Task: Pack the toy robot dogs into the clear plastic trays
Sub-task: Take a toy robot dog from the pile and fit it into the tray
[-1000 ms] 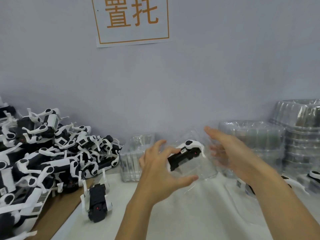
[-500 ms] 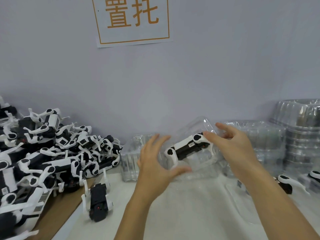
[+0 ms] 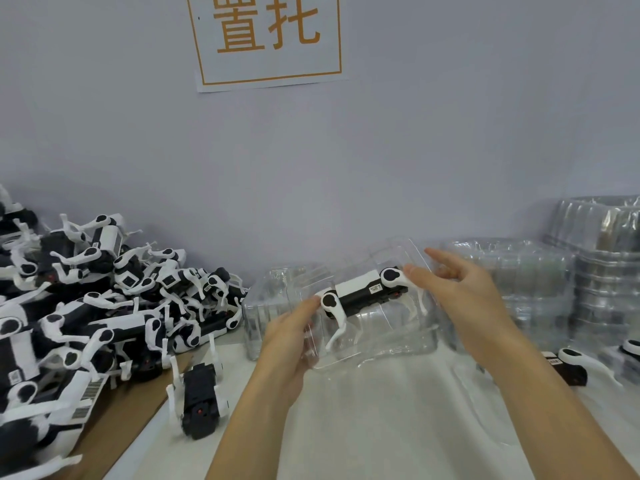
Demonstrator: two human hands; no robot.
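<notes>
A black-and-white toy robot dog (image 3: 363, 292) lies on its side inside a clear plastic tray (image 3: 388, 344) that is tilted up off the white table cover. My left hand (image 3: 287, 344) grips the tray's left end, fingertips by the dog's left leg joint. My right hand (image 3: 467, 299) pinches the tray's right end. Its thumb lies against the dog's right leg joint, and its index finger points out along the tray's upper rim.
A big pile of toy dogs (image 3: 86, 306) fills the left side. One dog (image 3: 201, 396) lies belly-up near my left forearm and another (image 3: 571, 365) by my right forearm. Stacks of clear trays (image 3: 519, 289) stand at the right, and more trays (image 3: 263, 306) behind my left hand.
The dog has gone from my left hand's grip into the tray and now sits deeper in it. The tray has tipped towards me, and both hands have moved onto its ends.
</notes>
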